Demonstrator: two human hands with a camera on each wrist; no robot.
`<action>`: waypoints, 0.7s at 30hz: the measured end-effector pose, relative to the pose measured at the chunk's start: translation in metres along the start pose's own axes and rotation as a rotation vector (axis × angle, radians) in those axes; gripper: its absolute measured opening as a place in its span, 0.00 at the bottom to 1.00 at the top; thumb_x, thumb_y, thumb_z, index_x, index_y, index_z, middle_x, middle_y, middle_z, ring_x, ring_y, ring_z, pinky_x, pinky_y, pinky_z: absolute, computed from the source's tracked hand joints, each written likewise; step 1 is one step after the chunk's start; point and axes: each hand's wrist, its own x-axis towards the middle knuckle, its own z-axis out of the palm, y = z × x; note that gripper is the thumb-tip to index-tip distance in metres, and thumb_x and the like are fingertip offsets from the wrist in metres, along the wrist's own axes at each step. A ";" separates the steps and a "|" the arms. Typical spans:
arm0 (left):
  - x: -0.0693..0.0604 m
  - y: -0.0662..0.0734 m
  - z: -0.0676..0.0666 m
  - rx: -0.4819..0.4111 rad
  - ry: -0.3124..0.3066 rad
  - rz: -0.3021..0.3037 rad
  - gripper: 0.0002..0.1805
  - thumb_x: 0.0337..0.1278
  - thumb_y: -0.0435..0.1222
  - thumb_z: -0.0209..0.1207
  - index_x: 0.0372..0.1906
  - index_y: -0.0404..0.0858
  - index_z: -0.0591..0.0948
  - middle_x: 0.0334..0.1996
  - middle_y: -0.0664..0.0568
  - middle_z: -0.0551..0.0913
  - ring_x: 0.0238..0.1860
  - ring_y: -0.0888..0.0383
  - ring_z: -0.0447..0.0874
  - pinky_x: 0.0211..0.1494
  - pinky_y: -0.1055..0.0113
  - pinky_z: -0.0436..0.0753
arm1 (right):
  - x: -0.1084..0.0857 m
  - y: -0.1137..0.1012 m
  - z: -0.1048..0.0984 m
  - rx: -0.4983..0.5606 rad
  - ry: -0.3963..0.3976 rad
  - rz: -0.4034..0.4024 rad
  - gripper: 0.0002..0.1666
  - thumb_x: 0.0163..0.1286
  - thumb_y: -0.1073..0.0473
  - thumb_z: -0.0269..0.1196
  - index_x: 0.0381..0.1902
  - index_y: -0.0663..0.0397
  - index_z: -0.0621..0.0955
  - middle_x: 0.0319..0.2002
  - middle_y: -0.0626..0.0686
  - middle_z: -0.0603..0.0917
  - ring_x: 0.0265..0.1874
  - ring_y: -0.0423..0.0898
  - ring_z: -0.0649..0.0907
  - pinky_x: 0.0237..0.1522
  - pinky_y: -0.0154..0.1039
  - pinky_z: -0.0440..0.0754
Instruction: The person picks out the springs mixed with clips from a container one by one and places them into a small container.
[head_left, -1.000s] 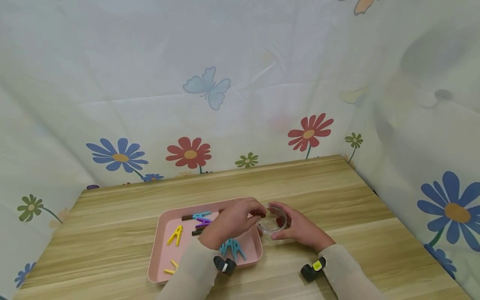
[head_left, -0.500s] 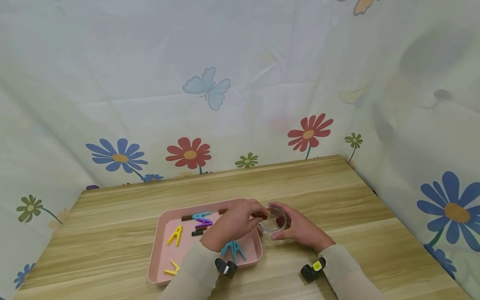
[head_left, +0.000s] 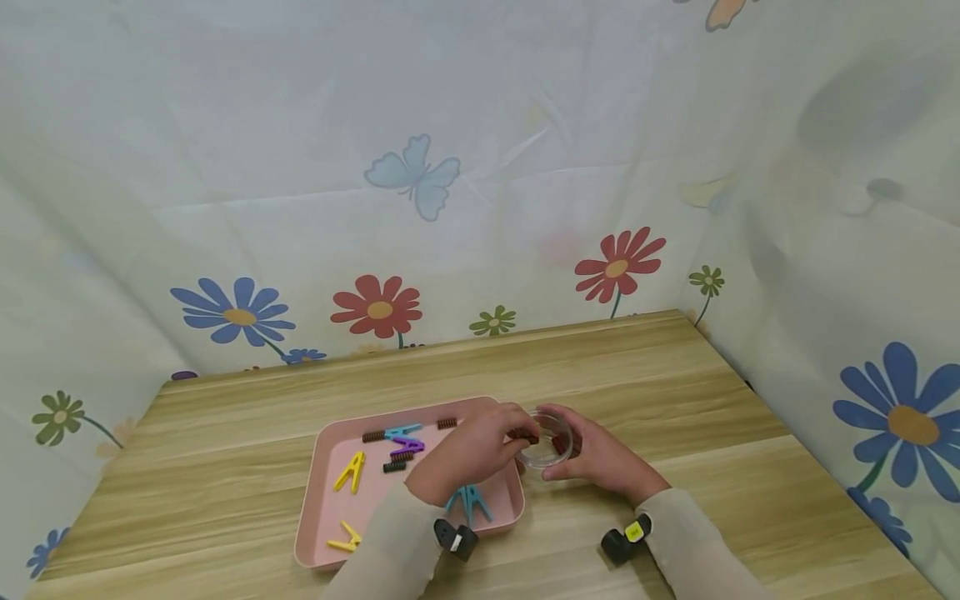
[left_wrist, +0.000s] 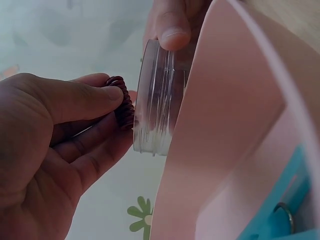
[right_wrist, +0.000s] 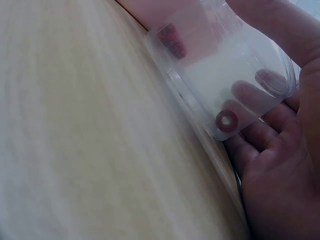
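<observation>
My left hand (head_left: 480,442) pinches a dark red coil spring (left_wrist: 121,104) between thumb and fingers, right at the open mouth of a clear round plastic jar (left_wrist: 157,100). Curled around the jar's far side, my right hand (head_left: 600,454) keeps it tilted on the table beside the tray. In the head view a red spring (head_left: 558,443) lies inside the jar. Through the clear plastic, the right wrist view shows one red coil end-on (right_wrist: 226,120) and another red coil (right_wrist: 172,41); whether the latter is inside the jar I cannot tell.
A pink tray (head_left: 306,517) stands left of the jar. It holds dark springs (head_left: 394,467), yellow clips (head_left: 350,472), a purple clip (head_left: 407,445) and blue clips (head_left: 468,502). The wooden table (head_left: 645,350) meets a flowered curtain (head_left: 450,250) at the back.
My left hand has shifted slightly to the right, bringing the spring over the jar's rim. My right hand and the jar have stayed in place.
</observation>
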 end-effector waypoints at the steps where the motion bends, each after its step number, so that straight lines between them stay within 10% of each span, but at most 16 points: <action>1: 0.000 0.000 0.001 -0.005 -0.001 0.000 0.09 0.67 0.35 0.56 0.46 0.42 0.84 0.42 0.55 0.85 0.42 0.66 0.82 0.47 0.71 0.83 | 0.000 0.000 0.000 0.001 -0.001 0.000 0.52 0.54 0.52 0.75 0.73 0.41 0.61 0.68 0.47 0.70 0.68 0.49 0.69 0.67 0.56 0.64; 21: 0.000 0.001 0.005 0.021 0.003 -0.008 0.11 0.69 0.35 0.54 0.48 0.41 0.84 0.45 0.54 0.84 0.44 0.65 0.82 0.48 0.69 0.83 | 0.000 0.000 0.000 -0.016 -0.004 0.004 0.52 0.54 0.51 0.74 0.73 0.41 0.60 0.68 0.47 0.71 0.66 0.48 0.71 0.65 0.45 0.69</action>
